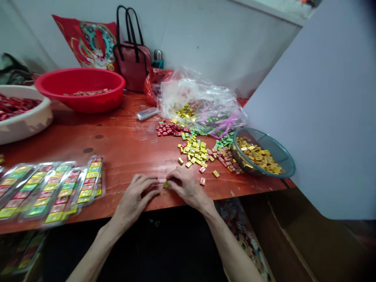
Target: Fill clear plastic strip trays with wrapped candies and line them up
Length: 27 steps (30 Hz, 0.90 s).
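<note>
At the table's front edge, my left hand (pixel 138 192) has its fingers and thumb on one end of a small clear plastic tray (pixel 161 181), which is mostly hidden between my hands. My right hand (pixel 188 188) pinches a small yellow foil-wrapped piece (pixel 166 184) at the tray's other end. Just beyond the right hand lies a loose heap of yellow foil-wrapped pieces (pixel 195 150), with red pieces (pixel 169 128), green pieces (pixel 226 140) and pinkish pieces (pixel 227 158) around it. To the left, filled clear packs (pixel 89 180) lie in a row, holding pieces of mixed colours.
A bowl (pixel 289 164) of gold pieces stands at the table's right edge beside a large pale panel (pixel 320 117). Crumpled clear bags (pixel 196 90) lie at the back. A red basin (pixel 88 102), a white basin (pixel 35 121) and a handbag (pixel 135 66) stand at the left and back.
</note>
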{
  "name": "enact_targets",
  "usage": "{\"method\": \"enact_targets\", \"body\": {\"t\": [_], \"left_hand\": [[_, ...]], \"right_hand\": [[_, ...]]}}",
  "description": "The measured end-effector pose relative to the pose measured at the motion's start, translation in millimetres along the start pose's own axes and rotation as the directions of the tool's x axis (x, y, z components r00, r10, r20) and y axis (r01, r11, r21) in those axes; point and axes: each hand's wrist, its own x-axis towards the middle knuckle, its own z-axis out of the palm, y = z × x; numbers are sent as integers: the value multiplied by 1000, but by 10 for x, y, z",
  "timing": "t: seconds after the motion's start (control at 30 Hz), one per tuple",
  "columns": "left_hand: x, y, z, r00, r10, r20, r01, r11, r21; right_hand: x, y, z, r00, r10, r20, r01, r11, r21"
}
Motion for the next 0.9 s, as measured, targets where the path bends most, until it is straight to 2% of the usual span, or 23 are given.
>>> {"method": "enact_targets", "body": {"t": [0.17,0.33,0.47,0.6,0.8,0.9], "left_hand": [[-31,7,-8,999,-35,19,36,998,-44],[-31,47,-31,995,-82,59,87,993,-79],[-31,95,19,996,-55,64,59,996,-66],[-60,128,56,997,-65,45,68,996,-50],[-48,109,93,993,-112,22,113,992,-59],[-21,109,122,996,-89,28,90,995,-53]], "right_hand": [[46,29,11,999,-22,42,23,999,-27],[42,51,-144,999,37,-34,-34,997,74],[6,32,-194,999,21,-40,-18,997,73],[-50,-11,-108,1000,-24,21,24,1000,3],[-86,45,67,995,-95,26,98,982,-159],[-83,67,56,994,-95,49,100,987,-124]]}}
